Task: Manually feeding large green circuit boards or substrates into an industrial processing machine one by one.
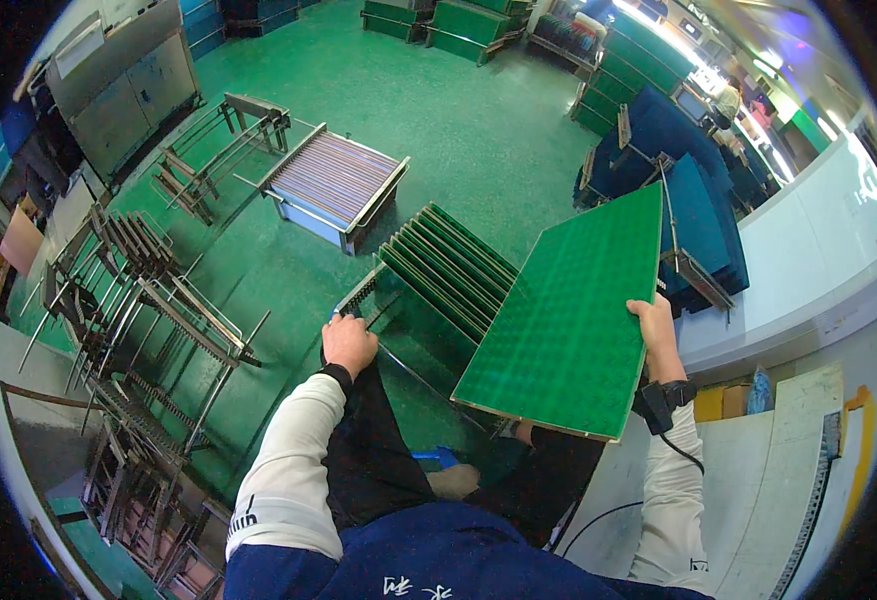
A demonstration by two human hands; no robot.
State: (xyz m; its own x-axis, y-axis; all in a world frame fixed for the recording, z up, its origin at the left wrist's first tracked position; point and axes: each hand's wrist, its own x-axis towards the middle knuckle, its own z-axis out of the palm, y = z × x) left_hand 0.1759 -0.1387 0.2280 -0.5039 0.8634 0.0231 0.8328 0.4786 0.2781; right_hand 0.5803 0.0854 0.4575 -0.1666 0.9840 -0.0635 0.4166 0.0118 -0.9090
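The green panel (564,310) stands tilted in the air at the person's right, in front of the seated lap, its broad face turned up toward the head. The right hand (656,328) is closed on its right edge, thumb flat on the face and the fingers mostly hidden behind, probably because an edge grip leaves most of the surface untouched. The left hand (350,345) is curled at the end of a slotted rail (361,292), apparently to steady the rack it belongs to; how firmly it presses cannot be told, since its palm side is hidden. Just beyond the rail, a row of green panels (449,268) leans in parallel, narrow gaps between them, a spacing that likely stops the faces rubbing. In this view the raised panel overlaps the row's right end, and whether the two touch is unclear. Farther off, a loaded rack (335,185) holds paler strips similarly spaced, while bare metal racks (174,300) crowd together at the left, presumably to save floor space
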